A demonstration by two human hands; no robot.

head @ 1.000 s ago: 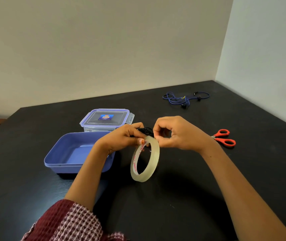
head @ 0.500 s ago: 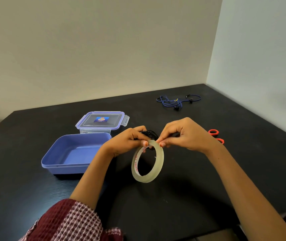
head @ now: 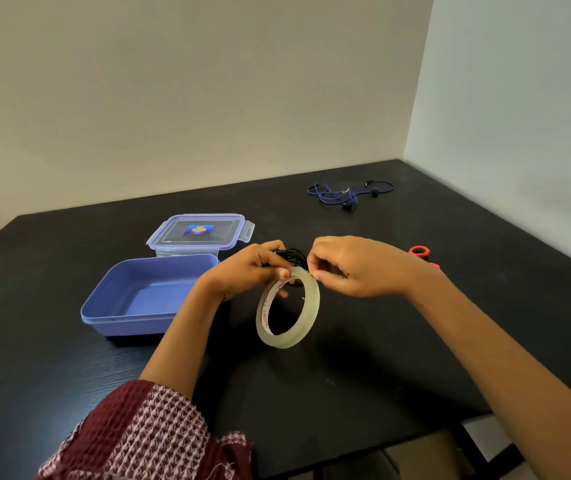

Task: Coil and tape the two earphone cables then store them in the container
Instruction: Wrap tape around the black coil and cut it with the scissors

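The tape (head: 312, 306) hangs above the table (head: 381, 358), barely moved this past second. The left hand (head: 247, 271) pinches its top and grips the black coil (head: 291, 255). The right hand (head: 357, 268) has closed its fingertips on the rim, probably finding the end, but no strip is out yet. Beyond, the container (head: 121, 318) stands open and the blue cable (head: 343, 195) lies loose.

The table (head: 381, 358) is black, matt, with fine wood grain. The box (head: 121, 322) is smooth blue plastic, its lid (head: 180, 233) clear plastic. The tape roll (head: 312, 306) looks glossy, translucent. The sleeve (head: 145, 438) is rough knitted cloth.
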